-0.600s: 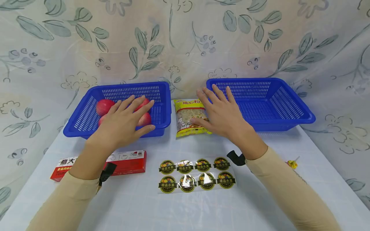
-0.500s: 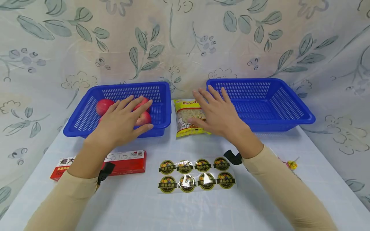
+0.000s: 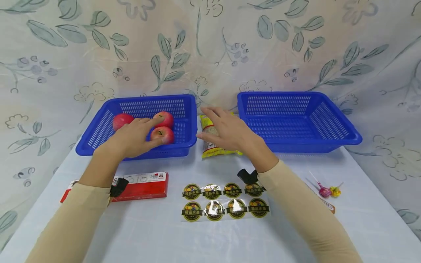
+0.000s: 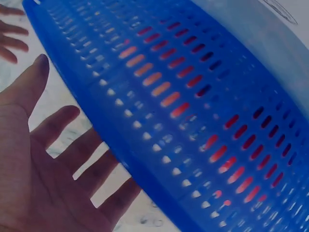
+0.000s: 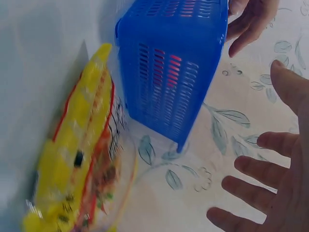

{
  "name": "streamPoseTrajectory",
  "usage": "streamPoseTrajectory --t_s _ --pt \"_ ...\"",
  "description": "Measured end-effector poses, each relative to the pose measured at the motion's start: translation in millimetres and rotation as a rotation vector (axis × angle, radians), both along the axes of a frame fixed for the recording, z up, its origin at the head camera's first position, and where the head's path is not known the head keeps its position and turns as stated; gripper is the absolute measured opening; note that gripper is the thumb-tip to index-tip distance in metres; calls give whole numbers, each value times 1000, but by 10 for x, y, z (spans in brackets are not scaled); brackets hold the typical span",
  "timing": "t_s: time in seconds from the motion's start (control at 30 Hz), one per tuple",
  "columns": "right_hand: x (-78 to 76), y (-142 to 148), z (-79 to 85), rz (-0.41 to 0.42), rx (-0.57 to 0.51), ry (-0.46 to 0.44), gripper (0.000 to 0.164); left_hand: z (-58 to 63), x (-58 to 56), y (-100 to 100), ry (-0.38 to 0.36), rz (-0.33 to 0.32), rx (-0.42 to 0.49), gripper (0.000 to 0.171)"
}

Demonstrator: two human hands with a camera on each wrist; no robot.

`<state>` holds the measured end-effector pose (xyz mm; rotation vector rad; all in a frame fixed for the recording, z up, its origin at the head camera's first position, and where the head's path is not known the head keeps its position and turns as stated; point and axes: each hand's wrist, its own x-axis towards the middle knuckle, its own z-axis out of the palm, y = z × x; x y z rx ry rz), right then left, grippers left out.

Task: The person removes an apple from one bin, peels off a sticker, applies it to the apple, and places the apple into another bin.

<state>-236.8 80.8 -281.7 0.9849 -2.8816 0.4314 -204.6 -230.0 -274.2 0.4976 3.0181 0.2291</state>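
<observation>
In the head view my left hand (image 3: 129,138) hovers over the left blue basket (image 3: 180,133), its fingers loosely extended. That basket holds several red apples (image 3: 162,136); the hand partly covers them. Through the basket's slots, red apples (image 4: 236,174) show in the left wrist view, where the fingers spread beside the rim without gripping. My right hand (image 3: 228,133), fingers apart and holding nothing, is above a yellow plastic food bag (image 3: 212,149), just right of the left basket. The right wrist view shows this bag (image 5: 91,150) below and apart from the fingers.
A second blue basket (image 3: 283,128) stands at the back right, with nothing visible inside. Nearer lie a red-and-white box (image 3: 148,188) and a sheet of round stickers (image 3: 236,207). Small pink and yellow flowers (image 3: 325,191) lie at the right, beside an object partly hidden by the sleeve.
My right hand has moved left, away from the right basket and towards the left one. My left hand has shifted slightly, uncovering more of two apples. The head view has shifted a little.
</observation>
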Motion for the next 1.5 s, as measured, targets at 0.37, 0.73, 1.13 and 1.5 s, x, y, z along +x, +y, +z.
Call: streamPoseTrajectory --t_s 0.37,0.73,1.13,1.5 --pt "-214 -272 -186 31 -106 -244 91 48 -320 -66 -192 18 119 79" --pt "-256 -402 -240 45 -85 -252 98 88 -593 -102 -390 35 47 80" --pt "-273 -366 -280 17 -115 -273 101 -2 -800 -4 -535 90 36 90" --pt "-274 -377 -247 -3 -107 -288 101 -45 -813 57 -513 68 -52 89"
